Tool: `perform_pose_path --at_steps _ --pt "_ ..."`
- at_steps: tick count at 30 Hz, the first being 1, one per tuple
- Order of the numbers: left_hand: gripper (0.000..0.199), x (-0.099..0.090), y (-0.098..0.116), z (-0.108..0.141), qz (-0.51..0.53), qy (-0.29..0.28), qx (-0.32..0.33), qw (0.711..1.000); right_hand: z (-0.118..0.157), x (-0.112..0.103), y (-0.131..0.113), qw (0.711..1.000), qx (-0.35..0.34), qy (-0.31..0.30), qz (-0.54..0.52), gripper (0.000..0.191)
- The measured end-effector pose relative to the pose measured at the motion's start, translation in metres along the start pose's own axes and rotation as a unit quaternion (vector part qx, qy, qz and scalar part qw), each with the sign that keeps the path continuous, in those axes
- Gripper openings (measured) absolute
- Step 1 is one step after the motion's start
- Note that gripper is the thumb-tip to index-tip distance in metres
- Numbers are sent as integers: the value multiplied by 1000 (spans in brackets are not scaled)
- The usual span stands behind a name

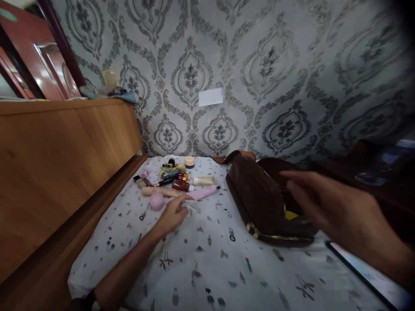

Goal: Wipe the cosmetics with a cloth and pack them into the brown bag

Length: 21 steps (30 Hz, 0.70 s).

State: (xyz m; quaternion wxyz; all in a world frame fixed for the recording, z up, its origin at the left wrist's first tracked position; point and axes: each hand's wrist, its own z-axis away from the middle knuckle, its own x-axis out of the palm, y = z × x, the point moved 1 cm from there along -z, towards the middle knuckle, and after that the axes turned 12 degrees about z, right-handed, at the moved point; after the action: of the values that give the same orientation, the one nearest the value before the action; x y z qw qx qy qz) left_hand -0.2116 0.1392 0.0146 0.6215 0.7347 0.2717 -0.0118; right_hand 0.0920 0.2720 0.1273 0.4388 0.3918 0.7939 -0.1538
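Grey damask-patterned wallpaper [191,77] is seen behind a white, leaf-printed sheet [201,276], where assorted small cosmetics [170,174] are clustered. Now the near end of a slim pale-pink tube [205,192] is reached by the left hand [171,214], forefinger extended; whether anything is gripped cannot be told. Just left, a round pink jar [157,201] is passed by. Rightward, a dark-brown leather zip bag [256,194] is unzipped, and at its mouth the blurred right hand [324,203] is held, fingers outstretched.
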Motion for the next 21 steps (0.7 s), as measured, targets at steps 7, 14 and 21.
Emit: perform_pose_path --at_steps 7,14,21 --pt "33 -119 -13 -110 -139 177 -59 973 40 83 -119 928 -185 -179 -269 34" --pt "35 -138 -56 -198 -263 189 -147 935 34 139 -170 865 -26 -247 -435 30" --pt "26 -110 -77 -222 -344 46 -143 927 40 142 -161 835 23 -265 -482 32"
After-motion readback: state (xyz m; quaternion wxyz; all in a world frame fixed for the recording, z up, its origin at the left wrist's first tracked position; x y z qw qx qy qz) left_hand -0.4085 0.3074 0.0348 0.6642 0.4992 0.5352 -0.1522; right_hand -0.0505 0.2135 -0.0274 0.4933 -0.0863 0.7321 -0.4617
